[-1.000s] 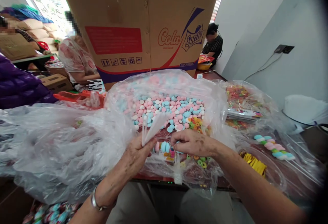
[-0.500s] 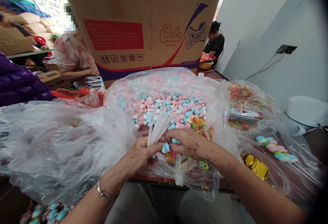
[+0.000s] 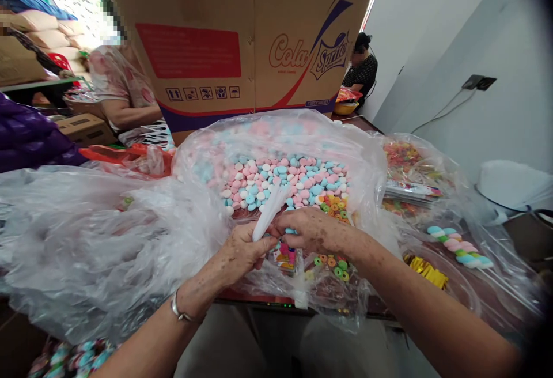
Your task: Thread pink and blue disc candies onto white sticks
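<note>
My left hand (image 3: 247,253) is closed around a bundle of thin white sticks (image 3: 271,212), which slants up over the candies. Close beside it, my right hand (image 3: 311,229) pinches a blue candy (image 3: 291,231), and its fingertips meet the left hand's fingers near the sticks' lower end. Behind both hands, pink, blue and white marshmallow-like candies (image 3: 298,178) lie heaped in a large clear plastic bag. Green and orange ring candies (image 3: 338,267) are under my right wrist. A small colourful printed packet (image 3: 284,256) shows below my fingers.
A tall cardboard carton (image 3: 254,32) stands behind the candies. Crumpled clear plastic (image 3: 99,239) covers the left side. At right lie twisted marshmallow sticks (image 3: 460,246), gold ties (image 3: 425,271) and a bag of gummy candies (image 3: 401,156). Other people (image 3: 123,90) sit beyond the carton.
The fanned sticks have come together into a tighter bundle. My right hand has shifted slightly left, toward the left hand; the blue candies by its fingers are now mostly hidden.
</note>
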A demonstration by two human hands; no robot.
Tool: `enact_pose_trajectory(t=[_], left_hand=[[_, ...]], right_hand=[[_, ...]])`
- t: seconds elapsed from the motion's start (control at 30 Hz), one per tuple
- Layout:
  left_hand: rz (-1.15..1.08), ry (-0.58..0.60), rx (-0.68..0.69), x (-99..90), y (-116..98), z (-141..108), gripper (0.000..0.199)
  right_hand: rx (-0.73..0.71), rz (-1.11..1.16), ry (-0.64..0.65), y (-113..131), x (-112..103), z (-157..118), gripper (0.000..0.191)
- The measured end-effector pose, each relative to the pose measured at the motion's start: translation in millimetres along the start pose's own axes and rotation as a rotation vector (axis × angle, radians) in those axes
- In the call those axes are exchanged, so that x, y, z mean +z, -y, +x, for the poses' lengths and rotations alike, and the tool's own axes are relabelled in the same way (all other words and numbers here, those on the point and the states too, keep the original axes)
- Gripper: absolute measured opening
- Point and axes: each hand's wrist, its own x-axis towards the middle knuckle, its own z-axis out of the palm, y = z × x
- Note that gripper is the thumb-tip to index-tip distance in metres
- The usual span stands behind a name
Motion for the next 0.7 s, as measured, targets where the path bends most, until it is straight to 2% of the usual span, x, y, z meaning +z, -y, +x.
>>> enact_pose_trajectory(t=[0.13,0.27,0.33,0.43,0.5,0.63,0.7], left_hand=[[-0.046,0.013,-0.072,-1.8,-4.6,1.3,0.024],[-0.066,0.006,-0.086,-1.3,-7.6,2.6,0.023],[-0.056,-0.026,-0.088,-2.8,-7.3,3.6,0.021],[-0.065,-0.069,-0.090,-8.5,-5.4,4.3,0.020],[-0.087,-0.076,-0.092,-12.7,-4.3,3.6,0.022],[-0.111,-0.048,-0.105,-15.3,-3.9,0.9,0.023],[-0.132,-0.010,-0.094,-13.6,-4.3,-0.2,0.021]], right_hand=[[0.030,0.014,0.021,-2.3,-6.5,0.4,0.023],[0.033,0.049,0.036,-8.5,-9.9,-1.2,0.025],[0.043,0.083,-0.001,-13.8,-11.0,-3.8,0.030],[0.099,0.174,-0.118,-22.5,-13.2,-10.8,0.051],[0.117,0.199,-0.171,-25.5,-13.4,-15.3,0.055],[-0.038,0.085,-0.239,-20.0,-4.7,-16.0,0.047],[-0.115,0.000,-0.219,-13.9,2.7,-12.3,0.043]])
